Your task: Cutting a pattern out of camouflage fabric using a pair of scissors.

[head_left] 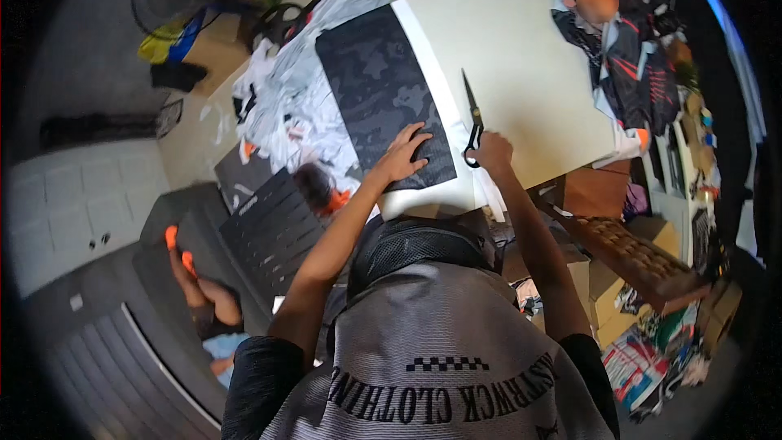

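Here, at the near edge of a large cream-white tabletop (521, 57), a person in a grey shirt with black sleeves works over a long, roughly rectangular panel of black-and-grey camouflage fabric (379, 94). The panel lies flat toward the tabletop's left side, slanting away from the body, with a pale strip of tabletop running along its right edge. Its near end is directly beneath the fingers of the left hand (403, 155), which are spread and extended, resting on the cloth. The left forearm reaches in diagonally from the lower left, the palm turned down.

Just right of the panel, the right hand (494, 152) has its fingers curled in, gripping black-handled scissors with dark, slim blades (473, 110). The handle loops show at the hand's left side; the blades point away from the person, apart from the fabric. The right forearm angles inward from the lower right, mirroring the left.

Beyond the panel's left side, I see a rumpled heap of white cloth (285, 106). At the tabletop's far right corner sits a pile of dark garments with red and orange accents (635, 73).
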